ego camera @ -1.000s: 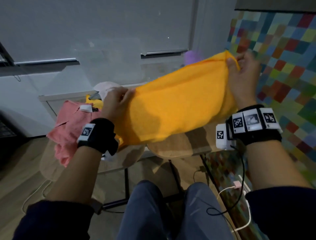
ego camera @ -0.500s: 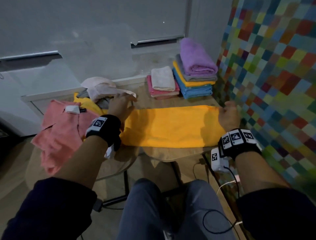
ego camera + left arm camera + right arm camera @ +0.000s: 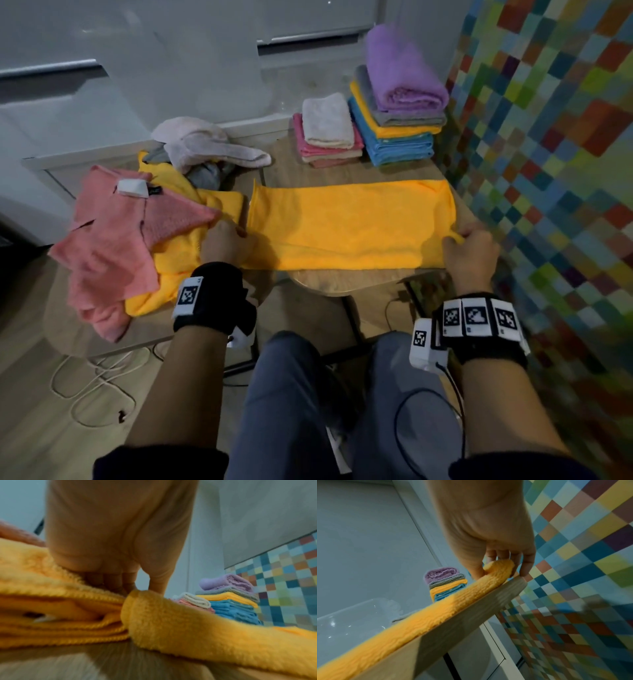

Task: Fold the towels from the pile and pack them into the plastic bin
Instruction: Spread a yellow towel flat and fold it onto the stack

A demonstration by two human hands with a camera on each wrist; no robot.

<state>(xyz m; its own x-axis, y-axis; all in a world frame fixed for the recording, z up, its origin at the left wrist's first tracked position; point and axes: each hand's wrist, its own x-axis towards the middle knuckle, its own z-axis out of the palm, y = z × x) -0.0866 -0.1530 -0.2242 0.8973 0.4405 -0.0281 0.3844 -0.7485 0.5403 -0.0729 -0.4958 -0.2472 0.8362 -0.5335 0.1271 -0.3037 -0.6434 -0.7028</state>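
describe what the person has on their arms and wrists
Both forearms are bare below dark sleeves pushed up near the elbows. The left wrist band is black with one white square tag printed in a black pattern. The right wrist band is black with three such tags in a row, plus a white camera block with its own tag and a thin black cable trailing down.

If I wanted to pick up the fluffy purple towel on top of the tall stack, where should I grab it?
Probably by its rounded front fold. The purple towel lies on top of the tall stack, with that thick folded edge facing the person. Come from the front, thumb on top and fingers slid under the fold; the checkered wall crowds its right side.
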